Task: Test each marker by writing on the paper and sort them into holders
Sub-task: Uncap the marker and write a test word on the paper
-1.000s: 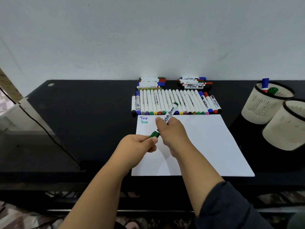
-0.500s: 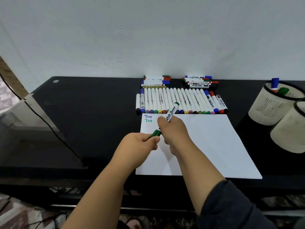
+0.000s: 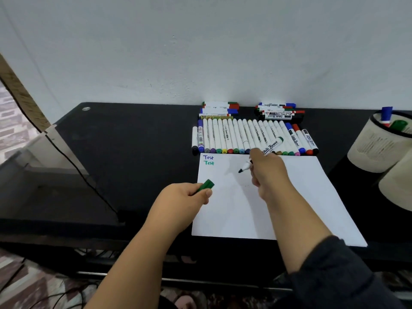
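My right hand [image 3: 266, 172] grips an uncapped white board marker [image 3: 270, 146], its dark tip hanging just above the white paper [image 3: 307, 197]. My left hand [image 3: 185, 198] holds the marker's green cap [image 3: 207, 185] over the paper's left edge. "Test" is written twice at the paper's top left corner, once in blue and once in green. A row of several white markers [image 3: 236, 137] lies side by side behind the paper. Two cream holders stand at the right; the far holder [image 3: 376, 148] contains a blue and a green marker, and the near holder [image 3: 399, 186] is cut off by the frame.
The black table [image 3: 133, 152] meets a white wall at the back. Two small stacks of markers [image 3: 219, 109] [image 3: 278, 111] lie against the wall. A black cable [image 3: 73, 163] crosses the table's left side, next to a grey box at the far left.
The green cap has come off the marker. My left hand pulled it down and left, and my right hand swung the bare tip over the paper.
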### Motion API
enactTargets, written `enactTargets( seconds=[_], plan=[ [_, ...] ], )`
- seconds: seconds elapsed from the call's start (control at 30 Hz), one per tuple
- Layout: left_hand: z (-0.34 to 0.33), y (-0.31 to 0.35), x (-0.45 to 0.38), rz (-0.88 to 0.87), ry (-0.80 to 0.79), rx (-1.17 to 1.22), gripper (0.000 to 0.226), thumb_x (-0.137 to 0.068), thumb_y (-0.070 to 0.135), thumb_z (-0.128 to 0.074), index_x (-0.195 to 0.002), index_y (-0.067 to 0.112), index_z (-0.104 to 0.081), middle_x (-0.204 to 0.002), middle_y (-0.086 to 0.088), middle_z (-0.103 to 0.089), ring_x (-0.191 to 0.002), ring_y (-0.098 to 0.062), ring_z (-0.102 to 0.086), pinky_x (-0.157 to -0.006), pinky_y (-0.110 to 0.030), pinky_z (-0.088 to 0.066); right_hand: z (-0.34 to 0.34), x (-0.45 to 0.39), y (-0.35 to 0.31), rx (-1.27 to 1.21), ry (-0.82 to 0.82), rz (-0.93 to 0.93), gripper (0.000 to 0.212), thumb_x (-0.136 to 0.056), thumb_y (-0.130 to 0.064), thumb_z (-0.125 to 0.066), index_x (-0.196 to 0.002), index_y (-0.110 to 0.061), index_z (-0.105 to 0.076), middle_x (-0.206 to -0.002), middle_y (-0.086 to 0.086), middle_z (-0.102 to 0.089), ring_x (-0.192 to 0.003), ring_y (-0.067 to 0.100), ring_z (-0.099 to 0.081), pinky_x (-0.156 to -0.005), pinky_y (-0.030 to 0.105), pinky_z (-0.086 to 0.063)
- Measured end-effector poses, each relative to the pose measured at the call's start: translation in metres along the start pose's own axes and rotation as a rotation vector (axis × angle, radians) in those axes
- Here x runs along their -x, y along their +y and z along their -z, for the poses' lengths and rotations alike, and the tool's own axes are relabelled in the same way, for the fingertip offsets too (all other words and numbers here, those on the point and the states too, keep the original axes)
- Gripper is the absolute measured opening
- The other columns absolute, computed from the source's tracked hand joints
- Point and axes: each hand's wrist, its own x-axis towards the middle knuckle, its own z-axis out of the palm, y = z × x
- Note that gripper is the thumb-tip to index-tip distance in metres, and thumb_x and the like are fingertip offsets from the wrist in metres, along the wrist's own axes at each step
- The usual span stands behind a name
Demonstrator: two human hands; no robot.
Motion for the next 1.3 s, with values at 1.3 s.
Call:
enactTargets(
  seconds=[1.3],
  plan=[
    [0.012, -0.018, -0.092, -0.015, 0.202, -0.202, 0.043, -0.093, 0.045, -0.05, -0.135, 0.038, -0.046, -0.131, 0.01, -0.054, -0.102, -0.01, -0.052, -0.075, -0.022, -0.037, -0.068, -0.032, 0.028, 0.348, -0.103, 0.454, 0.032, -0.088, -0.024, -0.061, -0.066, -0.012, -0.041, -0.062, 0.001, -0.054, -0.057, 0.009, -0.049, -0.045, 0.009, -0.034]
  ],
)
